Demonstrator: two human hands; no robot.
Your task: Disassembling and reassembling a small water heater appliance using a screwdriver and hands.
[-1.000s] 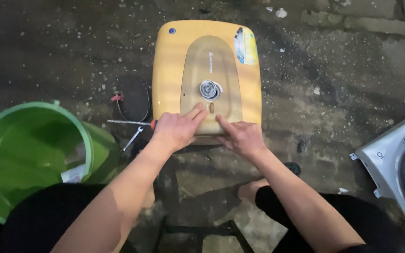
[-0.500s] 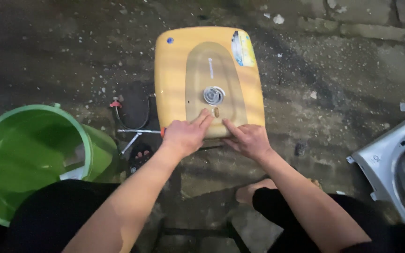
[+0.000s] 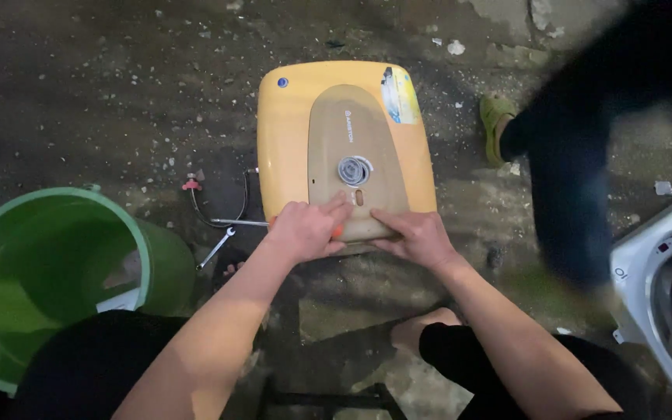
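Yellow heater (image 3: 289, 132): one | left hand (image 3: 305, 229), right hand (image 3: 418, 237): fingers flat on it, grasping nothing | green bucket (image 3: 149, 249): one

The heater (image 3: 344, 148) has a smooth, slightly glossy yellow plastic shell with a duller tan panel and a metal-looking dial, the bucket (image 3: 56, 272) is smooth green plastic, the wrench (image 3: 213, 249) is bright metal, and the floor (image 3: 103, 93) is rough, gritty concrete.
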